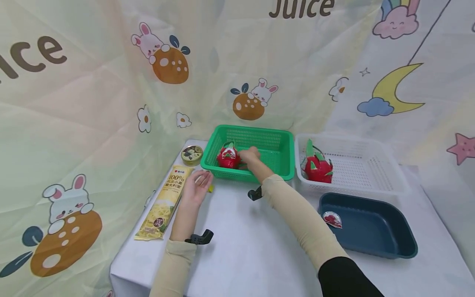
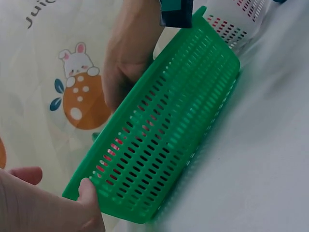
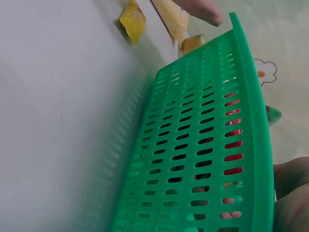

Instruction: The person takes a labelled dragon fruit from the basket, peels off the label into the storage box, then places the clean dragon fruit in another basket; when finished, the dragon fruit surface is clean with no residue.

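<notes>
A red dragon fruit point(image 1: 228, 156) with green tips sits at the left end of the green basket point(image 1: 285, 161). My right hand point(image 1: 250, 156) reaches down into the basket right beside the fruit, fingers pointing downward. I cannot tell whether those fingers grip it. In the right wrist view the basket's slotted wall hides most of the right hand. My left hand point(image 1: 198, 185) is raised at the basket's front left corner, fingers loosely bent with nothing in them. The left wrist view has its thumb point(image 2: 87, 193) close to the rim. Behind it lies a small yellow packet point(image 3: 133, 21).
A pasta bag point(image 1: 167, 202) and a round tin point(image 1: 191, 155) lie along the table's left edge. To the right, a white basket point(image 1: 382, 165) holds another dragon fruit point(image 1: 318, 168). In front of it, a dark blue tray point(image 1: 375, 231) contains a small round packet point(image 1: 332, 219).
</notes>
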`<state>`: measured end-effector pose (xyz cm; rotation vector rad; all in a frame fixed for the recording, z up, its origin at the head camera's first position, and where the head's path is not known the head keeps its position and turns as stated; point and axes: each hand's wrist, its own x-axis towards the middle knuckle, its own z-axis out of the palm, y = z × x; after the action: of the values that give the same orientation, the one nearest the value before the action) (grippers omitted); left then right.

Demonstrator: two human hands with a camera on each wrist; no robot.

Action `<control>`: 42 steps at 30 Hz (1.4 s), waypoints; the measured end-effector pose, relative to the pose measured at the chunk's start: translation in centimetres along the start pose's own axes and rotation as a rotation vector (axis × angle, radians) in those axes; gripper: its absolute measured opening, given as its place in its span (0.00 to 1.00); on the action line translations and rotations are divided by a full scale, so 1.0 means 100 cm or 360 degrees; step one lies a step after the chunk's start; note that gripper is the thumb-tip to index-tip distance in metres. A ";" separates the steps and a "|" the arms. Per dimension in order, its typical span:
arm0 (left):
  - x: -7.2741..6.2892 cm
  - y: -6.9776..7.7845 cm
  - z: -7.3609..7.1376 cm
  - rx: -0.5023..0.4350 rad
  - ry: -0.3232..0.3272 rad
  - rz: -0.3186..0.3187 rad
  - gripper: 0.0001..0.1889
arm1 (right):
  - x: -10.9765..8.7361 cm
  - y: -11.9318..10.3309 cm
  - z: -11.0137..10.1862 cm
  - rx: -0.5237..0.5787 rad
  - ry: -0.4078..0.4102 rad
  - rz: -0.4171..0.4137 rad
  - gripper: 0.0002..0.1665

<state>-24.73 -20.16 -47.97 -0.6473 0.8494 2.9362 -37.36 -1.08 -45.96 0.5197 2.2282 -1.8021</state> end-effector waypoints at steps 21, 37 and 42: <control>0.012 0.003 0.002 -0.0166 -0.0034 -0.0028 0.25 | 0.009 0.003 0.000 0.0001 0.0299 -0.0142 0.22; 0.015 0.001 0.002 -0.0269 -0.0057 -0.0053 0.25 | 0.001 0.001 -0.016 -0.0126 0.0317 -0.0202 0.12; 0.018 0.003 -0.001 -0.0276 -0.0032 -0.0064 0.21 | 0.001 0.000 -0.022 -0.0089 0.0272 -0.0175 0.09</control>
<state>-26.35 -20.58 -48.57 -0.6334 0.5773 2.9974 -37.37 1.07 -45.53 0.5702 2.4578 -1.8031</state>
